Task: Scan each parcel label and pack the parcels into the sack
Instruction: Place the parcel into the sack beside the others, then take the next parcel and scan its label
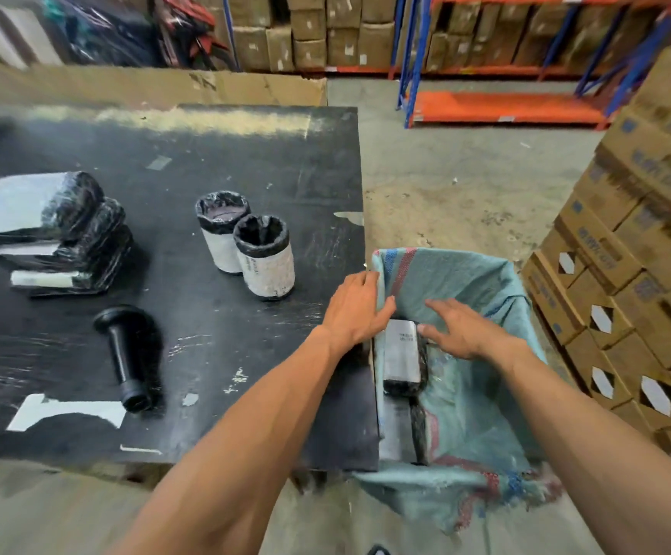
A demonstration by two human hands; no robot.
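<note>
Parcel (402, 356), black-wrapped with a white label, lies in the sack (482, 282); left hand (356, 310) grips the sack's rim at the bench's right edge, right hand (462, 330) spread open, fingertips touching the parcel.

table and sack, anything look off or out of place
Mostly tidy. The scanner lies on its side on the table, not stood up. The stack of flat parcels at the left sits slightly stepped. Two round parcels stand upright. The sack mouth is frayed at the near edge.

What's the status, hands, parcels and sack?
Left hand grips sack rim; right hand open, touching parcel inside. Two upright parcels and a stack wait on table. Nothing blocking.
</note>
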